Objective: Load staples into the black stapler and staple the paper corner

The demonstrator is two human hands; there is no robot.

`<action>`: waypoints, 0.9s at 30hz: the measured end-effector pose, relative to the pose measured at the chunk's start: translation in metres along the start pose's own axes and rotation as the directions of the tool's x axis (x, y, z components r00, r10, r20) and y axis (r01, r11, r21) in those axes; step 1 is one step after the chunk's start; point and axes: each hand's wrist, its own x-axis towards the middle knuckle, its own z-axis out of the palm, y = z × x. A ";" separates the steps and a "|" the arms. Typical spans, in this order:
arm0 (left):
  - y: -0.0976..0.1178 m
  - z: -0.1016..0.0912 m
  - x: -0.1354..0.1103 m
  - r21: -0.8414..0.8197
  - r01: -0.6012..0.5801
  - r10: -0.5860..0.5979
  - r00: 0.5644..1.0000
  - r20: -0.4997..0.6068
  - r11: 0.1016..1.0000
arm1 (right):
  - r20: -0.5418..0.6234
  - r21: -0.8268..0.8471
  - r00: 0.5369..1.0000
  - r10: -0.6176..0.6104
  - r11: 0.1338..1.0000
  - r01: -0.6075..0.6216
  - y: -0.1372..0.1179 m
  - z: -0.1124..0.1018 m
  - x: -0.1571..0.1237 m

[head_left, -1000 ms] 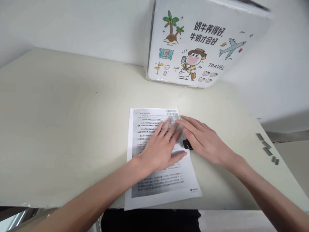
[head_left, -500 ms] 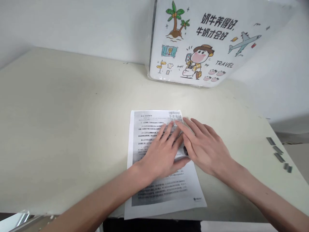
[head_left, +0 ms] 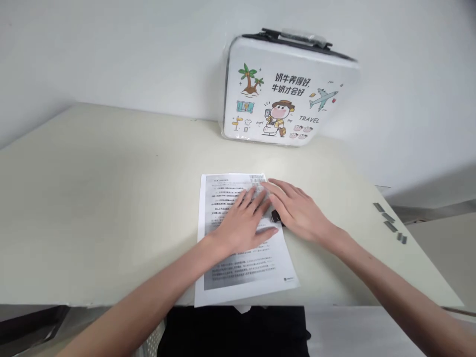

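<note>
A printed sheet of paper (head_left: 241,270) lies near the front edge of a cream table (head_left: 104,198), its lower end overhanging slightly. My left hand (head_left: 241,223) rests flat on the sheet's middle, fingers stretched out toward the top right corner. My right hand (head_left: 297,210) lies flat beside it at the sheet's right edge, fingers extended onto the paper's upper right part. A small black object (head_left: 275,216) peeks out between the two hands, under my right palm; what it is I cannot make out.
A white case (head_left: 286,94) with cartoon travel drawings and a dark handle leans against the wall at the back of the table. Several small grey metal strips (head_left: 390,225) lie in a row near the table's right edge.
The view has pulled back and tilted up, so the whole case shows. Both hands stay flat on the paper, with almost no shift relative to it.
</note>
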 end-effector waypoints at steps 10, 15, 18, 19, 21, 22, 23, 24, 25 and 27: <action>-0.009 -0.012 -0.015 0.004 -0.017 0.017 0.999 0.031 1.000 | -0.102 0.042 0.980 -0.170 0.984 0.175 0.037 -0.004 -0.056; -0.008 -0.027 -0.024 0.014 0.002 -0.003 0.998 0.068 1.000 | -0.187 0.026 0.982 0.031 0.999 -0.026 0.074 -0.006 -0.087; -0.014 -0.039 -0.052 0.033 0.050 -0.051 0.999 0.016 0.998 | -0.221 0.106 0.959 0.175 0.982 -0.155 0.095 -0.005 -0.108; -0.018 -0.044 -0.065 0.050 0.075 -0.076 0.997 0.002 0.996 | -0.222 0.141 0.950 0.221 0.971 -0.193 0.100 -0.004 -0.114; -0.027 -0.054 -0.095 0.093 0.133 -0.133 0.991 -0.010 0.987 | -0.217 0.213 0.931 0.292 0.945 -0.247 0.107 0.000 -0.123; -0.030 -0.059 -0.109 0.108 0.162 -0.162 0.987 -0.015 0.981 | -0.216 0.245 0.924 0.316 0.933 -0.262 0.109 0.002 -0.125; -0.033 -0.063 -0.123 0.113 0.189 -0.188 0.982 -0.022 0.975 | -0.216 0.272 0.918 0.334 0.923 -0.272 0.111 0.003 -0.127; -0.034 -0.067 -0.135 0.108 0.214 -0.213 0.977 -0.020 0.971 | -0.214 0.294 0.914 0.345 0.915 -0.276 0.111 0.004 -0.128; -0.034 -0.069 -0.145 0.099 0.241 -0.241 0.970 -0.004 0.966 | -0.214 0.310 0.911 0.351 0.909 -0.278 0.112 0.005 -0.128; -0.031 -0.070 -0.157 0.108 0.238 -0.241 0.971 0.009 0.965 | -0.220 0.331 0.908 0.358 0.903 -0.276 0.112 0.005 -0.127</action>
